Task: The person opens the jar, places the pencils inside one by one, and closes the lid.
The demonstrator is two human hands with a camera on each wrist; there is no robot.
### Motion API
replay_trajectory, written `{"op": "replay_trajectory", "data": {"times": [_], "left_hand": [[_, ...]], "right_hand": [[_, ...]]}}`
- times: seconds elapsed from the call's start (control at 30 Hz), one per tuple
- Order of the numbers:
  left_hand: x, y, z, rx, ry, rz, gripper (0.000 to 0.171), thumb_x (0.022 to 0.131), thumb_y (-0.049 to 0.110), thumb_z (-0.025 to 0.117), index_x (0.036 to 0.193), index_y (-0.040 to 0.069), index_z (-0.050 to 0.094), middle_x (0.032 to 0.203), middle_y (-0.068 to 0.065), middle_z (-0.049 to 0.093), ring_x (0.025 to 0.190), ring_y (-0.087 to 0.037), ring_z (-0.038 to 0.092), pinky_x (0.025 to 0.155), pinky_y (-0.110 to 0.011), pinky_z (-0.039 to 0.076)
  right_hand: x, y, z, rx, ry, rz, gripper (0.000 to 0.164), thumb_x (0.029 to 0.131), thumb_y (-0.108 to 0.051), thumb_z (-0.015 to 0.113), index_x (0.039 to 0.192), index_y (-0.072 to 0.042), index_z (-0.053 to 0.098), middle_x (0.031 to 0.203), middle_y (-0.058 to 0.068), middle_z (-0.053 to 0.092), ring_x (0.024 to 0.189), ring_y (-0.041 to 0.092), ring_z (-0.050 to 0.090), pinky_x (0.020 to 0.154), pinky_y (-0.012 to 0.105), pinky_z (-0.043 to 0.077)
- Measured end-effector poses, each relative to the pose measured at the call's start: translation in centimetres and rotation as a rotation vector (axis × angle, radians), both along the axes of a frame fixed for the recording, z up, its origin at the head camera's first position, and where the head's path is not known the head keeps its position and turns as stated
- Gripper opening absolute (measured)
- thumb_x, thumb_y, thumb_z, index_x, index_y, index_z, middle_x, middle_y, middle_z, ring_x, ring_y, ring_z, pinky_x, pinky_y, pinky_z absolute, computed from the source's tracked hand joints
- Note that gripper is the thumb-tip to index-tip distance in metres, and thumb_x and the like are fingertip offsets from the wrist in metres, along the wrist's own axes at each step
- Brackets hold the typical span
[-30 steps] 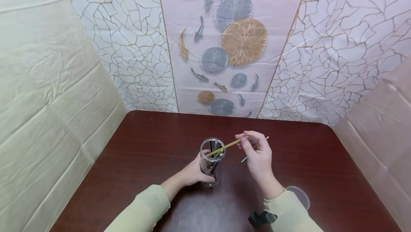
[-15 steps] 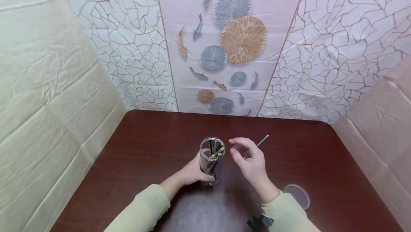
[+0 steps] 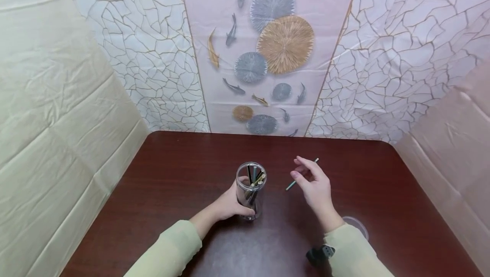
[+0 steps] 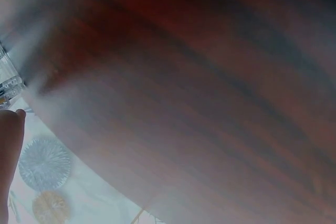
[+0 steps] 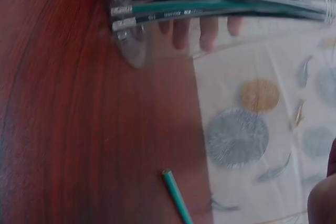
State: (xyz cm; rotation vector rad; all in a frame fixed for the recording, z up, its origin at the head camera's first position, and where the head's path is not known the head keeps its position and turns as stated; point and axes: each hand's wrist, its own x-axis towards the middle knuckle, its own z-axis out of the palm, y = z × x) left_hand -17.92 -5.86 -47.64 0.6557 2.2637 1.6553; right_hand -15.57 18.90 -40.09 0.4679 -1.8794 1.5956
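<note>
In the head view my left hand grips a clear glass jar that stands upright on the table. Several pencils, dark, green and yellow, lean together inside it. The fingers of that hand show through the jar in the right wrist view. My right hand hovers to the right of the jar, thumb and fingers apart, with nothing between them. A single green pencil lies on the table beneath this hand, its middle hidden by the fingers. One end of the same green pencil shows in the right wrist view.
A translucent round lid lies on the dark red-brown table, partly covered by the right sleeve. A black device sits at the right wrist. Patterned cloth hangs behind the table's far edge.
The yellow pencil in my right hand has gone into the jar and the fingers have let go. The right hand then moved right, over the green pencil. The left hand keeps its hold.
</note>
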Motion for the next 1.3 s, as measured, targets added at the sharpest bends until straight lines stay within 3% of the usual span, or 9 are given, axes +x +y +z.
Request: {"op": "replay_trajectory", "data": {"times": [0.13, 0.23, 0.37, 0.43, 0.8, 1.13, 1.3], "left_hand": [[0.0, -0.1, -0.1, 0.014, -0.005, 0.012, 0.097, 0.061, 0.014, 0.086, 0.138, 0.011, 0.027, 0.122, -0.006, 0.055, 0.114, -0.018, 0.049, 0.1, -0.037, 0.031], [0.1, -0.1, -0.3, -0.003, -0.008, 0.006, 0.098, 0.062, 0.016, 0.085, 0.139, 0.011, 0.025, 0.124, -0.006, 0.053, 0.115, -0.018, 0.048, 0.1, -0.037, 0.031], [0.2, 0.0, -0.4, 0.002, -0.01, -0.006, 0.098, 0.062, 0.015, 0.085, 0.139, 0.01, 0.024, 0.125, -0.007, 0.052, 0.116, -0.017, 0.047, 0.101, -0.036, 0.03], [0.2, 0.1, -0.4, 0.005, -0.007, -0.002, 0.098, 0.062, 0.013, 0.085, 0.139, 0.01, 0.025, 0.125, -0.007, 0.051, 0.116, -0.017, 0.047, 0.101, -0.036, 0.03], [0.3, 0.1, 0.0, 0.025, -0.027, 0.0, 0.098, 0.063, 0.008, 0.084, 0.14, 0.005, 0.023, 0.126, -0.012, 0.052, 0.116, -0.02, 0.048, 0.101, -0.031, 0.029], [0.3, 0.2, -0.1, 0.016, -0.026, -0.008, 0.098, 0.062, 0.012, 0.085, 0.139, 0.009, 0.024, 0.125, -0.007, 0.052, 0.114, -0.017, 0.049, 0.101, -0.032, 0.03], [0.2, 0.2, -0.1, 0.032, -0.018, -0.008, 0.098, 0.061, 0.011, 0.085, 0.138, 0.009, 0.025, 0.124, -0.007, 0.052, 0.114, -0.018, 0.049, 0.101, -0.032, 0.03]], "right_hand": [[-1.3, 1.4, -2.0, 0.129, -0.144, -0.039, 0.04, 0.075, 0.006, 0.073, 0.114, 0.003, 0.064, 0.105, 0.015, 0.064, 0.082, 0.014, 0.058, 0.067, 0.015, 0.045], [-2.1, 2.7, -3.3, 0.365, -0.223, -0.077, 0.043, 0.077, -0.008, 0.076, 0.118, -0.006, 0.065, 0.112, 0.01, 0.062, 0.087, 0.019, 0.058, 0.072, 0.024, 0.047], [-2.9, 4.3, -5.0, 0.65, -0.264, -0.066, 0.047, 0.078, -0.02, 0.076, 0.122, -0.009, 0.063, 0.121, 0.006, 0.058, 0.106, 0.025, 0.051, 0.083, 0.041, 0.044], [-3.3, 4.9, -5.7, 0.707, -0.267, -0.043, 0.048, 0.078, -0.021, 0.076, 0.122, -0.008, 0.063, 0.121, 0.007, 0.057, 0.111, 0.028, 0.045, 0.086, 0.045, 0.041], [-4.3, 6.4, -9.1, 0.811, -0.366, -0.012, 0.045, 0.081, -0.022, 0.074, 0.123, -0.011, 0.063, 0.123, 0.01, 0.05, 0.11, 0.033, 0.04, 0.088, 0.048, 0.04], [-4.6, 6.6, -10.5, 0.897, -0.422, 0.018, 0.04, 0.082, -0.024, 0.072, 0.119, -0.013, 0.066, 0.118, 0.006, 0.05, 0.101, 0.028, 0.042, 0.083, 0.043, 0.04], [-4.7, 6.2, -10.8, 0.863, -0.37, 0.003, 0.025, 0.081, -0.021, 0.073, 0.105, -0.016, 0.073, 0.11, 0.003, 0.053, 0.095, 0.026, 0.043, 0.079, 0.041, 0.039]]}}
